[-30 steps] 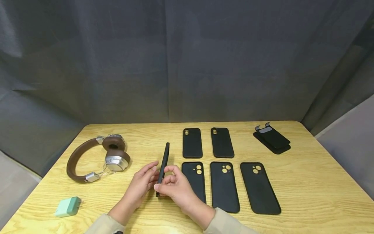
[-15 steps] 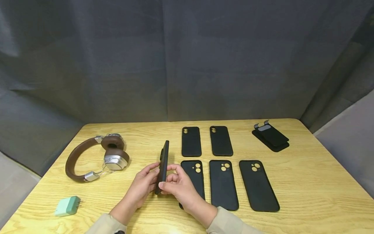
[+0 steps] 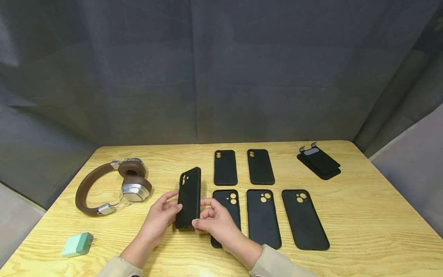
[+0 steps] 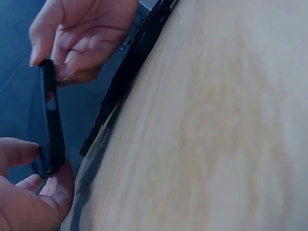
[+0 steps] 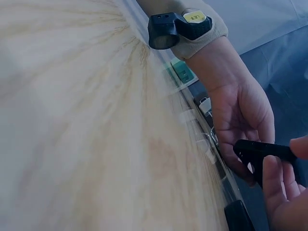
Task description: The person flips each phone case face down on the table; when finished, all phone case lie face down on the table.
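Observation:
Both hands hold a black phone case [image 3: 189, 198] tilted up on end over the table, its outer back now facing the head camera. A camera cutout shows at its top left corner. My left hand [image 3: 157, 219] grips the left edge with thumb and fingers. At the lower right edge, my right hand [image 3: 221, 227] pinches the case between thumb and fingers. In the left wrist view the case [image 4: 48, 120] appears edge-on, a slot visible in its end. Right of it lies another phone case [image 3: 228, 200], partly covered by the right hand.
Two phone cases [image 3: 225, 167] lie in the back row, and two more [image 3: 264, 221] extend the front row rightward. Black flat pieces with grey tabs [image 3: 320, 161] overlap at the back right. Brown headphones [image 3: 93, 184] and a green charger plug [image 3: 77, 244] lie on the left.
The held case has turned from edge-on to show its broad back and camera cutout. The left hand has shifted slightly left; both hands keep their hold.

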The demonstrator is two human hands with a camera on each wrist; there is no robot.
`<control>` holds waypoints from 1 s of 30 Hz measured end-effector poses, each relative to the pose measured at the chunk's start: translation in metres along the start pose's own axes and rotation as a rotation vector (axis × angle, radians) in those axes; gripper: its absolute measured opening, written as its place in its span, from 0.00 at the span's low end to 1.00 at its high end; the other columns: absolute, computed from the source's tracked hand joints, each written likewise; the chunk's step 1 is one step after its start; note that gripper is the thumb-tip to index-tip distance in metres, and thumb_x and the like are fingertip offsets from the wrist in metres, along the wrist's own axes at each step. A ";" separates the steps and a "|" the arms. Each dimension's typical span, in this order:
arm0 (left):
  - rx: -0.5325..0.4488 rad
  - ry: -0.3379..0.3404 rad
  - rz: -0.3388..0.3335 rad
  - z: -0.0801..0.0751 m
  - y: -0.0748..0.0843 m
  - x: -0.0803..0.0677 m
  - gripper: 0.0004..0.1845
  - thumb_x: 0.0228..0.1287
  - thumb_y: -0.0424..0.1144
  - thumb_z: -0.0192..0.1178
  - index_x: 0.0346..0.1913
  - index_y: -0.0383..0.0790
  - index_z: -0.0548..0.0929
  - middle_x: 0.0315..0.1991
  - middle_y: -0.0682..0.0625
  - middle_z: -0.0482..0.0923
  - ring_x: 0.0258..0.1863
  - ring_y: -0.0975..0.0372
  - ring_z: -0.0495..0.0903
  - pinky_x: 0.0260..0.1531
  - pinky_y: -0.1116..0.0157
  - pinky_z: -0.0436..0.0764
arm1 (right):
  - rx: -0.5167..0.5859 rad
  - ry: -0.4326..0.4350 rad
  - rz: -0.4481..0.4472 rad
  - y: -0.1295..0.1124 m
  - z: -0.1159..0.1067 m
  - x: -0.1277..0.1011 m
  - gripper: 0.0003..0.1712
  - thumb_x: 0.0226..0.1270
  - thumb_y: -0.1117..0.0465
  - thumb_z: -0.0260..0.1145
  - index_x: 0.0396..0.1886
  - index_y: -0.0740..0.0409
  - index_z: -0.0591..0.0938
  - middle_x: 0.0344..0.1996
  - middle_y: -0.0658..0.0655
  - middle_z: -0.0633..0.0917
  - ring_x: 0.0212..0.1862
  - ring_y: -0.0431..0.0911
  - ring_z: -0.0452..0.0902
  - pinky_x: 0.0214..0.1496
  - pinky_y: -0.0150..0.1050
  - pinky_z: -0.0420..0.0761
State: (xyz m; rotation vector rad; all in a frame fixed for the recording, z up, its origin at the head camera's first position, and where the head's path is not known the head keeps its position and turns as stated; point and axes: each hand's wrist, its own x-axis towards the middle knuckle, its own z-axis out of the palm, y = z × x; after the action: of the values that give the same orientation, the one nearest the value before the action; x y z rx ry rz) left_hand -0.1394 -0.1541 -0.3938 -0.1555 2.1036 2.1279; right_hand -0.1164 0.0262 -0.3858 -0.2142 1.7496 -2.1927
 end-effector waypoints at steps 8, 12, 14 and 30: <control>0.056 0.007 -0.003 -0.010 0.007 -0.004 0.26 0.61 0.25 0.53 0.63 0.38 0.67 0.50 0.38 0.74 0.41 0.61 0.79 0.39 0.67 0.77 | -0.065 0.010 0.020 0.002 -0.003 0.001 0.32 0.53 0.71 0.65 0.58 0.70 0.66 0.20 0.49 0.77 0.23 0.40 0.77 0.32 0.35 0.80; 0.090 0.004 -0.005 -0.015 0.009 -0.005 0.26 0.61 0.26 0.53 0.63 0.36 0.67 0.51 0.38 0.73 0.43 0.60 0.77 0.41 0.67 0.77 | -0.109 0.003 0.023 0.002 -0.003 0.002 0.39 0.53 0.71 0.65 0.65 0.69 0.61 0.20 0.48 0.79 0.23 0.40 0.77 0.32 0.36 0.80; 0.119 0.005 -0.007 -0.017 0.010 -0.006 0.25 0.61 0.26 0.53 0.63 0.35 0.67 0.51 0.37 0.73 0.44 0.60 0.76 0.42 0.67 0.76 | -0.127 0.001 0.032 0.003 -0.002 0.002 0.40 0.53 0.71 0.65 0.66 0.69 0.59 0.20 0.49 0.79 0.24 0.40 0.77 0.32 0.37 0.80; 0.320 0.010 -0.032 -0.025 0.007 -0.009 0.23 0.60 0.26 0.54 0.59 0.29 0.71 0.45 0.39 0.77 0.43 0.58 0.76 0.39 0.71 0.76 | -0.461 -0.008 0.189 -0.002 0.010 0.007 0.41 0.51 0.66 0.70 0.65 0.70 0.63 0.22 0.55 0.80 0.21 0.46 0.79 0.26 0.38 0.80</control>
State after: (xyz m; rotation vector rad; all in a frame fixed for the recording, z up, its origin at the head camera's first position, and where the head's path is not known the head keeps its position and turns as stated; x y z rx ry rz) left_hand -0.1326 -0.1790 -0.3859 -0.1612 2.3929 1.7455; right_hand -0.1201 0.0150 -0.3821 -0.1542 2.1523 -1.6346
